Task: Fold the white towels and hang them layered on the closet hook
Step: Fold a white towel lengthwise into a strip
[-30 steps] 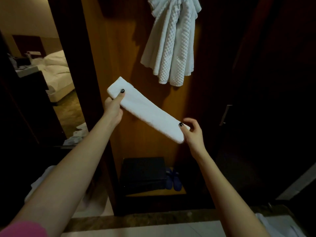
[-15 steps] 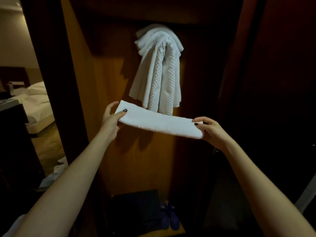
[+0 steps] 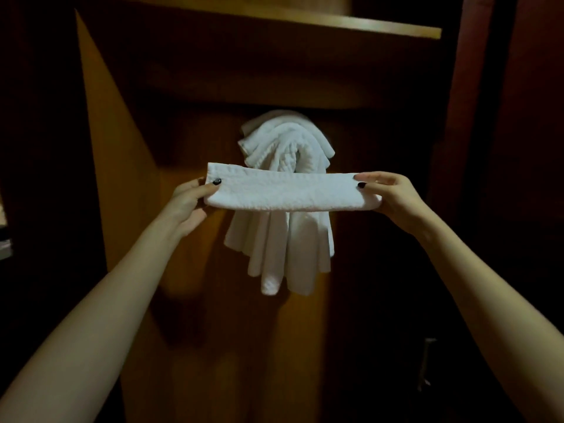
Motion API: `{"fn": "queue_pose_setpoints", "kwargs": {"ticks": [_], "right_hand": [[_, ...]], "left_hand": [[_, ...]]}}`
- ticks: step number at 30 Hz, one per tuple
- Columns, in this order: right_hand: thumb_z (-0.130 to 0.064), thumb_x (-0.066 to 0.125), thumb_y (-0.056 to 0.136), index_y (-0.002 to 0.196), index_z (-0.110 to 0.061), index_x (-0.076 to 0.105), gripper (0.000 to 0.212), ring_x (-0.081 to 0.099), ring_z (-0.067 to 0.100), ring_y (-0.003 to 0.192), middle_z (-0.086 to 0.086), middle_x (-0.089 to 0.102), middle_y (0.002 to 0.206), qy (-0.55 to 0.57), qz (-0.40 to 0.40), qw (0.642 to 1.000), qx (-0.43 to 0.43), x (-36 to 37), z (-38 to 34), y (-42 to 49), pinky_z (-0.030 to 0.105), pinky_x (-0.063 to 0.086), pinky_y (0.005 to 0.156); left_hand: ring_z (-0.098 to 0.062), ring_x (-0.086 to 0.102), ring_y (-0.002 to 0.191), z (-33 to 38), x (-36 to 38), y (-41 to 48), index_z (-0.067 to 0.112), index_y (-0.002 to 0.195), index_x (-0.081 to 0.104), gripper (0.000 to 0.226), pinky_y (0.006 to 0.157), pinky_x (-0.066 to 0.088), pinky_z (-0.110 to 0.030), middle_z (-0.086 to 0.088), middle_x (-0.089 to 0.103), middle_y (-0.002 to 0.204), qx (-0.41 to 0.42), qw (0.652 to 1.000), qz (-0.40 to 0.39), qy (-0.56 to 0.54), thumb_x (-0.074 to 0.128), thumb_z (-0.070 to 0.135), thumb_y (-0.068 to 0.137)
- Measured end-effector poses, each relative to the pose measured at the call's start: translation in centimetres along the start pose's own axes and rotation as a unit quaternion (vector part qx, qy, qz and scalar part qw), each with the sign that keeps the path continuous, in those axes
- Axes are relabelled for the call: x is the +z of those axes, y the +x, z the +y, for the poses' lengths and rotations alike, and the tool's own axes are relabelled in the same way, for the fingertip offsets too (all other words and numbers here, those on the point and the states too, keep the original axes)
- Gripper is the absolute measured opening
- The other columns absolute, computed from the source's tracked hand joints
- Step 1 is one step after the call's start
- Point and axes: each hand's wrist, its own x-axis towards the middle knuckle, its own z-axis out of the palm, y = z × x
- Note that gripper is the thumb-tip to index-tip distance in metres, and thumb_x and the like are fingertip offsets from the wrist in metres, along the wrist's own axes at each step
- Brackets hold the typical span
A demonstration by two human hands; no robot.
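A white towel folded into a long narrow strip (image 3: 287, 190) is stretched level between my hands. My left hand (image 3: 190, 203) pinches its left end, thumb on top. My right hand (image 3: 390, 193) pinches its right end the same way. Just behind the strip, several white towels (image 3: 283, 239) hang bunched and draped on the closet's back panel. The strip crosses in front of their upper part. The hook itself is hidden under them.
The wooden back panel (image 3: 213, 331) of the closet fills the middle. A wooden shelf (image 3: 305, 22) runs across overhead. Dark closet walls stand close on both sides, with a metal handle (image 3: 427, 364) low on the right.
Both hands have raised the folded strip from a slant to level and brought it up in front of the hanging towels. The view has tilted upward, so the floor and the bedroom are out of sight.
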Motion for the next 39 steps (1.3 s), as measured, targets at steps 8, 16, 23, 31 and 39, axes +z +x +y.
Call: {"fn": "queue_pose_setpoints", "kwargs": {"ticks": [8,16,23,31,39], "right_hand": [[0.004,0.062,0.088,0.093,-0.012,0.07,0.018,0.067,0.01,0.073,0.004,0.066,0.094,0.013,0.01,0.996,-0.089,-0.5,-2.8,12.0,0.022,0.056,0.06],[0.003,0.059,0.089,0.096,-0.013,0.07,0.021,0.066,0.014,0.081,0.005,0.066,0.1,0.029,-0.005,0.99,-0.137,-0.1,-4.2,21.5,0.023,0.056,0.061],[0.005,0.054,0.092,0.106,-0.009,0.068,0.024,0.066,0.013,0.083,0.005,0.066,0.098,0.097,-0.008,0.987,-0.131,1.2,-5.6,28.3,0.02,0.055,0.06],[0.0,0.054,0.095,0.109,-0.014,0.066,0.023,0.056,0.016,0.111,0.003,0.059,0.122,0.1,-0.012,0.993,-0.058,0.7,-2.1,31.6,0.023,0.052,0.069],[0.01,0.053,0.089,0.11,0.005,0.064,0.023,0.067,0.023,0.094,0.018,0.067,0.108,0.216,-0.018,0.976,0.019,1.3,3.4,30.1,0.029,0.058,0.068]], "left_hand": [[-0.014,0.069,0.09,3.9,3.4,10.6,0.0,0.107,0.06,0.017,0.071,0.057,-0.023,-0.01,0.068,0.105,0.096,0.994,0.04,0.017,0.06,0.013,0.095],[-0.015,0.068,0.092,6.6,5.2,17.8,0.016,0.097,0.065,0.005,0.081,0.055,-0.031,-0.003,0.07,0.1,0.181,0.978,0.083,0.065,0.061,0.017,0.096],[-0.016,0.065,0.093,8.3,6.5,22.6,0.012,0.117,0.057,0.026,0.066,0.056,-0.03,-0.004,0.065,0.102,0.191,0.97,0.15,0.014,0.065,0.017,0.093],[-0.022,0.057,0.111,6.6,7.3,24.9,0.01,0.136,0.049,0.046,0.073,0.053,-0.034,-0.01,0.057,0.128,0.139,0.98,0.142,-0.011,0.065,0.011,0.093],[-0.03,0.067,0.101,1.8,6.0,24.9,-0.001,0.12,0.059,0.029,0.079,0.058,-0.047,-0.019,0.068,0.111,0.062,0.986,0.151,0.021,0.059,0.014,0.096]]}}
